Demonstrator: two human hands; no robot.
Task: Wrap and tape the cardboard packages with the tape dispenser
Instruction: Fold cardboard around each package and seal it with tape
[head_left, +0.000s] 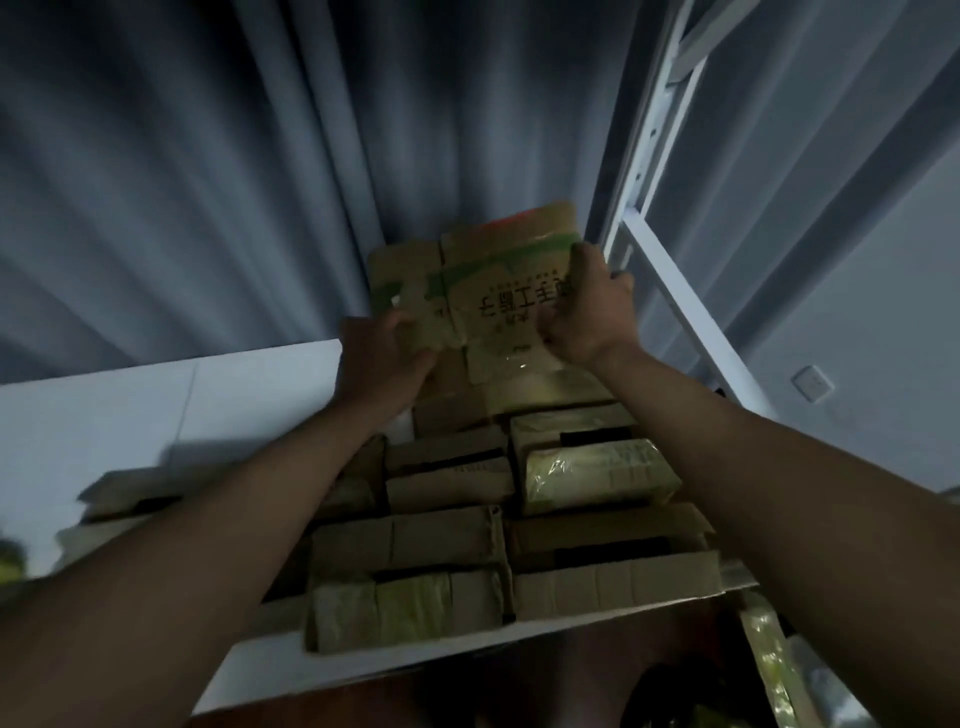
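Two bare hands reach out over a white bench (104, 415) and hold one flattened cardboard sheet (483, 280) upright at the far end of a stack of cardboard packages (447, 540). Taking that sheet as the landmark and going left to right: to its left and behind it hang blue-grey curtains (208, 182). The left hand (382, 358) takes the sheet's lower left corner, thumb on the printed face and fingers curled behind, so this grip is closed on the cardboard. The sheet itself carries a green band, a patch of red near its top edge and large dark printed characters that read upside down from here. The right hand (584, 312) clasps the sheet's right edge, fingers wrapped over the front, a closed grip on the same sheet. Right of the sheet stands a white metal frame (670, 291), and further right a wall socket (811, 383). Below the sheet, nearer the person, the packages lie in rows on the bench, several wrapped in glossy clear tape (597, 478). The view is blurred.
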